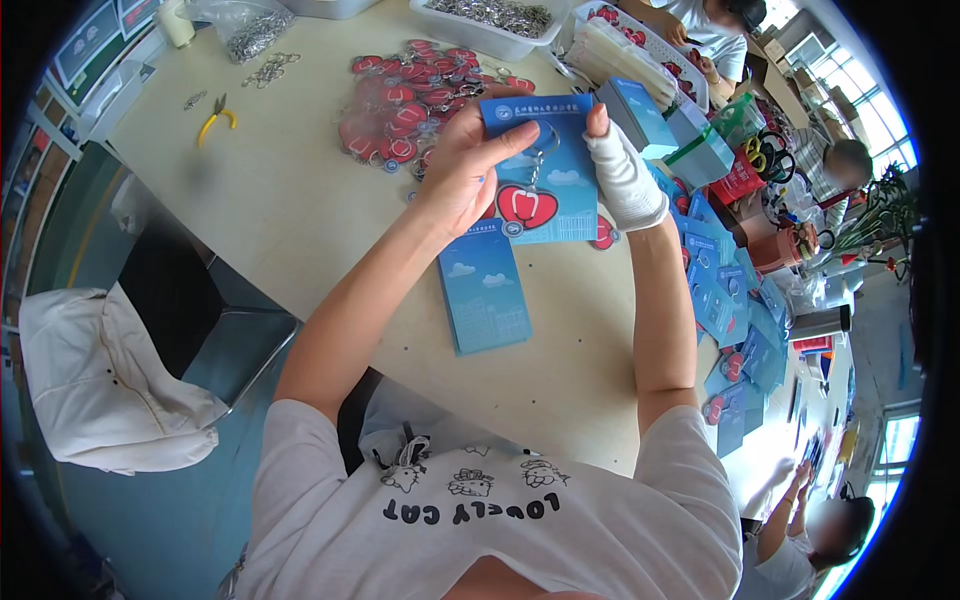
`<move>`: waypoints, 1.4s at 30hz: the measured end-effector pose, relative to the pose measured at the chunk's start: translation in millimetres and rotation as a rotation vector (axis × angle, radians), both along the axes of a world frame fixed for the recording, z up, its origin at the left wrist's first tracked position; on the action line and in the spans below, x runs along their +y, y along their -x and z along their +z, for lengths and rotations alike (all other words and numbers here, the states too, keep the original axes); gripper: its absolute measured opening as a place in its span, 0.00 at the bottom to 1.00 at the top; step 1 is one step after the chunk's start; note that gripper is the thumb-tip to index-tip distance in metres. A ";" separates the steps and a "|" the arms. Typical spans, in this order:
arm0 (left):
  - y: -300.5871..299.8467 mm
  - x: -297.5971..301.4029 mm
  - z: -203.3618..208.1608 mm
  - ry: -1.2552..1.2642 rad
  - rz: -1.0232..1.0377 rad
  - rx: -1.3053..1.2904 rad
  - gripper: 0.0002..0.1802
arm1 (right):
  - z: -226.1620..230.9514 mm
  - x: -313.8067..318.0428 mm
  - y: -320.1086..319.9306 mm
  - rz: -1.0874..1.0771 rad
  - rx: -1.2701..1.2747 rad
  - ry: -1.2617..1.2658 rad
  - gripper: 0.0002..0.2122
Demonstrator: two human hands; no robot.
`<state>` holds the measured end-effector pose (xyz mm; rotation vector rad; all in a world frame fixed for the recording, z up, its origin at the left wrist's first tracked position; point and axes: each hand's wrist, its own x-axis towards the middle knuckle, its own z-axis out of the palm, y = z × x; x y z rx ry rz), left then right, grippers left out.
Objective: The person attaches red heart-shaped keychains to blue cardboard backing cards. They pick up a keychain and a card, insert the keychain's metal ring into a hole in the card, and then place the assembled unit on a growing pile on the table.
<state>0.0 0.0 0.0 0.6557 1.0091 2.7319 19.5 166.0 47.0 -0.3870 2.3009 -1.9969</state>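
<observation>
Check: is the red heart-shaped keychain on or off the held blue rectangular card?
On: the keychain lies against the card; whether it is fastened, I cannot tell.

Cannot see most fingers of the right hand (pixel 627 180) behind the blue backing card (pixel 580 205), nor read its tiny lower print (pixel 582 227).

Pale worktable (pixel 570 335) bearing, on the near side of the left hand (pixel 462 168), a stack of blue cards (pixel 485 300); beyond and left of that hand, a heap of red heart-shaped keychains (pixel 402 118); farther left, yellow-handled pliers (pixel 214 122); right of the right hand (pixel 628 182), overlapping blue keychain cards (pixel 710 300).
</observation>
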 end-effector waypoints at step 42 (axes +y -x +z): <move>-72.5 -62.3 -62.6 1.664 0.648 0.463 0.23 | 13.4 199.5 -49.8 -0.500 0.300 -1.235 0.12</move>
